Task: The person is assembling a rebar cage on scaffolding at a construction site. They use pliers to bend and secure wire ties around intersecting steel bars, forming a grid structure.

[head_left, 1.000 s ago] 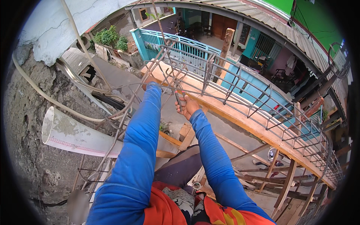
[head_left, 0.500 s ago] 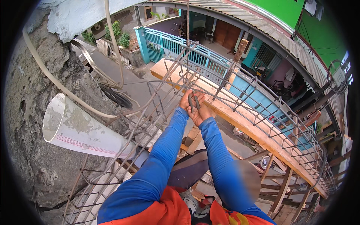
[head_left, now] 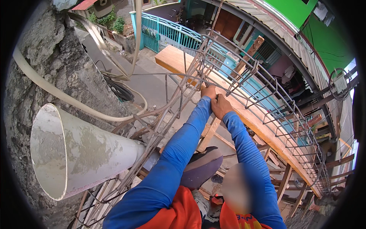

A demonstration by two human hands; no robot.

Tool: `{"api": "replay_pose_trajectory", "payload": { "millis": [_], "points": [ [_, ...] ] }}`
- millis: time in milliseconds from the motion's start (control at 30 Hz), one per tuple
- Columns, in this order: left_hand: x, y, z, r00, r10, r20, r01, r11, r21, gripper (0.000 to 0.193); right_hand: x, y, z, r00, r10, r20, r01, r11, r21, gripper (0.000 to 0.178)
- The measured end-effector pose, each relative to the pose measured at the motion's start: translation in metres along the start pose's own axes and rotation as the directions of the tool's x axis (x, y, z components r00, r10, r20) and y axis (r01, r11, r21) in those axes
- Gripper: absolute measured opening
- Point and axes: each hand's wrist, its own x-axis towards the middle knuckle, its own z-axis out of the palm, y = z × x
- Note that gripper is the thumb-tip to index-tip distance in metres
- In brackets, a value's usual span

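Note:
Both my hands are together beside a cage of steel reinforcing bars (head_left: 183, 84), at the near edge of a wooden formwork board (head_left: 244, 107). My left hand (head_left: 208, 92) is closed against the bars, its fingers curled away from view; what they hold is hidden. Just behind it on the right, my right hand (head_left: 222, 106) is closed, palm down. A dark bit of a tool, seen earlier as pincers with two dark handles, shows by its thumb; the rest is covered.
A wide pale plastic pipe (head_left: 91, 149) juts out at left beside a rough concrete wall (head_left: 45, 65). Beige hose (head_left: 65, 97) loops along that wall. Another rebar cage (head_left: 274, 110) runs along the board to the right. Timber props (head_left: 285, 183) and a street lie below.
My hands have moved slightly right and turned over from palms up to closed fists against the bars. The pincers, plainly seen before, are now mostly hidden. The view has shifted.

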Motion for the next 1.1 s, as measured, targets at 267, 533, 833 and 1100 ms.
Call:
{"api": "replay_pose_trajectory", "payload": {
  "millis": [267, 533, 833, 1100],
  "points": [
    [-0.015, -0.004, -0.021, 0.952, 0.022, 0.306, 0.164, 0.808, -0.566, 0.039, 0.034, 0.026, 0.019, 0.994, -0.107, -0.025, 0.110, 0.972, 0.208, 0.052],
    [-0.002, -0.011, -0.018, 0.745, 0.455, 0.487, 0.331, 0.382, -0.863, 0.019, 0.001, 0.001, -0.003, 0.939, 0.036, 0.341, -0.324, 0.419, 0.848, 0.044],
    [0.095, -0.010, -0.003, 0.982, 0.031, 0.188, 0.098, 0.765, -0.637, 0.023, -0.015, -0.068, -0.015, 0.979, -0.159, -0.130, 0.118, 0.955, -0.274, 0.053],
    [-0.041, -0.002, -0.035, 0.811, 0.251, 0.529, 0.362, 0.496, -0.789, 0.051, 0.015, 0.007, 0.009, 0.910, 0.102, 0.401, -0.413, 0.169, 0.895, 0.045]
  ]
}}
